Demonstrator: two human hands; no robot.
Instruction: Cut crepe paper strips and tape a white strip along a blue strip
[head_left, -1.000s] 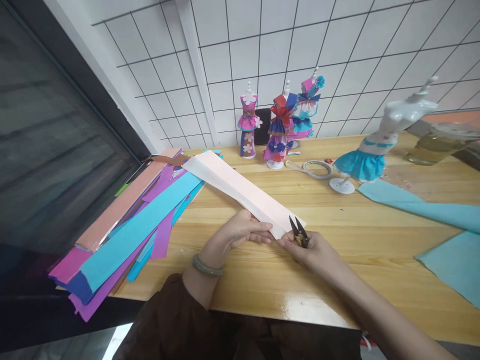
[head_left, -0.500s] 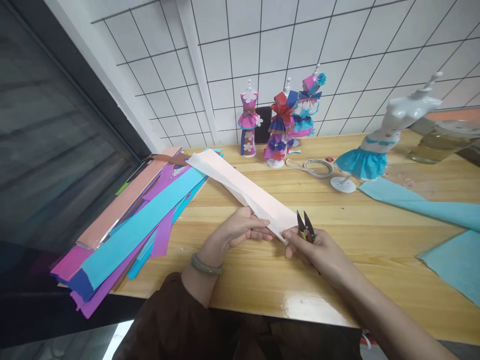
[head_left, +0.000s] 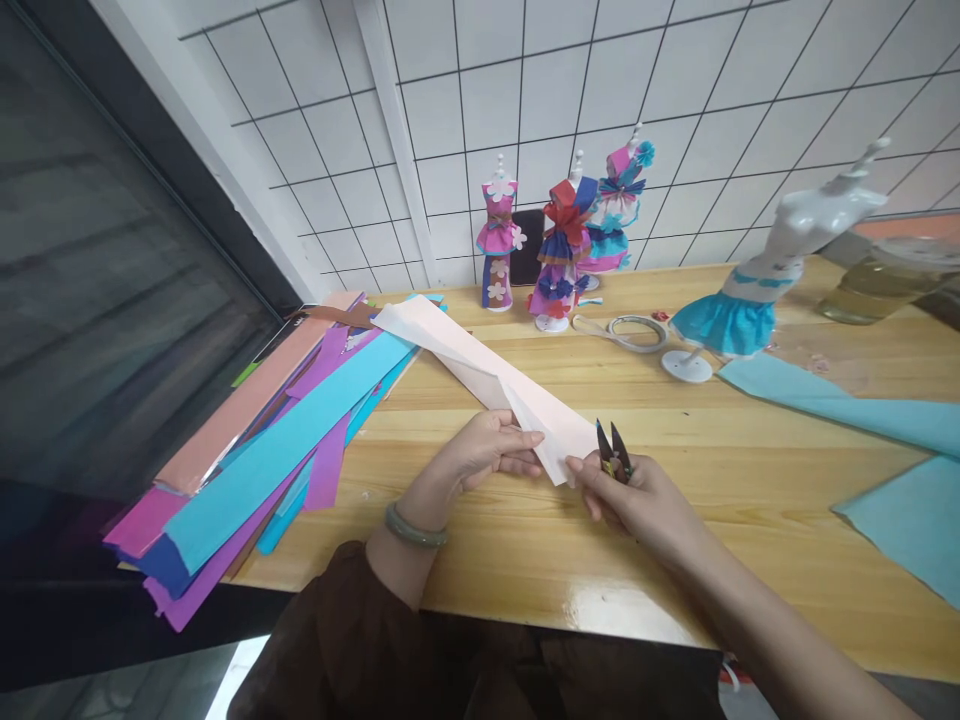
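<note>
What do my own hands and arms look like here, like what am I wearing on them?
Your left hand is gloveless, with a smooth, rounded grey-green bangle at the wrist and a loose dark brown sleeve farther up. Your right hand is gloveless too; no bracelet or sleeve shows on that arm.
</note>
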